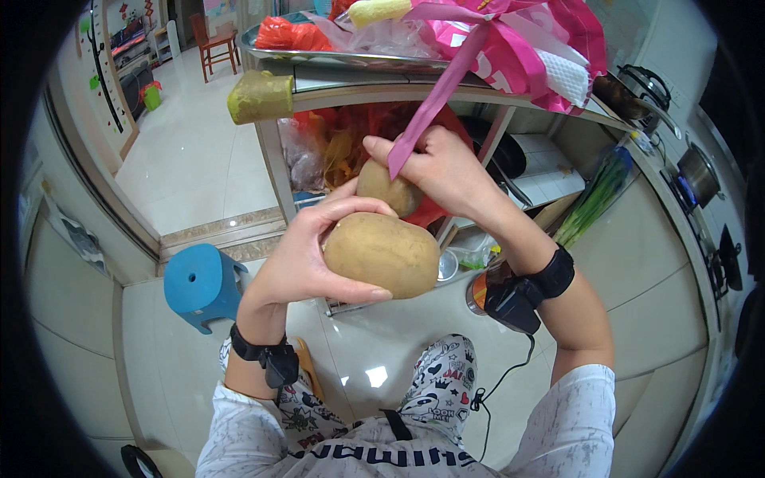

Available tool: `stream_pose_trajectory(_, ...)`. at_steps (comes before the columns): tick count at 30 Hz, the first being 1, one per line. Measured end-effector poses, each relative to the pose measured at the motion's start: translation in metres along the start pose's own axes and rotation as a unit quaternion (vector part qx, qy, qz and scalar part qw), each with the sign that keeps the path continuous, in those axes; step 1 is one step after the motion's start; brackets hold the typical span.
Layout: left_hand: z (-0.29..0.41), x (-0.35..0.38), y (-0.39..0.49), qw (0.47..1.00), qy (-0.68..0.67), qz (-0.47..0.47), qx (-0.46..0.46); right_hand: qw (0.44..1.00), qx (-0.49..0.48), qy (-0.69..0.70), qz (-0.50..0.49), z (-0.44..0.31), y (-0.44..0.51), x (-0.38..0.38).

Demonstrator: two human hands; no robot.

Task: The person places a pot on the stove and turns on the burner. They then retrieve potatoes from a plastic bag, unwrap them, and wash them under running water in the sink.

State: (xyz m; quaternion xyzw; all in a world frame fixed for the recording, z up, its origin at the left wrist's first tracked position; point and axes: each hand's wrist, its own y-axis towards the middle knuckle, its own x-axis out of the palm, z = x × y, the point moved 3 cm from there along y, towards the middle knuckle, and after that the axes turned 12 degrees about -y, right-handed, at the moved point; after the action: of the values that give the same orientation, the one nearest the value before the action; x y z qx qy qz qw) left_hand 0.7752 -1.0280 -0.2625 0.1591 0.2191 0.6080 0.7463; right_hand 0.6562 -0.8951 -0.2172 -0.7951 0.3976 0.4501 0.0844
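Observation:
My left hand [305, 245] grips a large potato [382, 256], its thumb along the near side and a finger over the top. Just beyond it is a smaller potato [382, 185], held from above by my right hand [445, 170]. Another left finger reaches beside the smaller potato. A pink strap [439, 89] from the pink bag [526, 42] hangs across my right fingers and hides part of them. Both potatoes are in the air in front of a shelf unit.
A metal tray [358, 57] with bags tops the shelf unit [382, 95]. A yellow-green cut piece [260, 98] sits at its left corner. A blue stool [194, 281] stands left. Green onions [597, 194] lean against the right cabinets. A pot [698, 173] is on the stove.

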Motion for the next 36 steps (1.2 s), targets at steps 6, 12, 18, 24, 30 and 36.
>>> stream_pose_trajectory(6,-0.038,-0.006,-0.002,0.971,-0.238,-0.01,-0.032,0.983,0.022,0.155,-0.093,0.011,-0.018,-0.017)
stream_pose_trajectory(12,-0.069,-0.008,-0.005,0.906,-0.422,-0.005,0.033,0.963,-0.07,0.242,-0.092,0.011,-0.041,-0.012)
stream_pose_trajectory(18,-0.078,-0.011,-0.012,0.894,-0.448,0.002,0.032,0.985,-0.097,0.143,-0.007,0.002,-0.042,0.0)
stream_pose_trajectory(24,-0.08,-0.01,-0.012,0.872,-0.488,-0.01,0.028,0.984,-0.131,0.119,0.037,-0.001,-0.043,0.005)
stream_pose_trajectory(30,-0.088,-0.008,-0.012,0.842,-0.538,0.009,0.032,0.981,-0.13,0.142,-0.006,0.007,-0.041,0.003)
stream_pose_trajectory(36,-0.088,0.001,-0.015,0.772,-0.635,0.031,-0.017,0.987,-0.091,0.122,0.058,0.034,-0.011,-0.014)
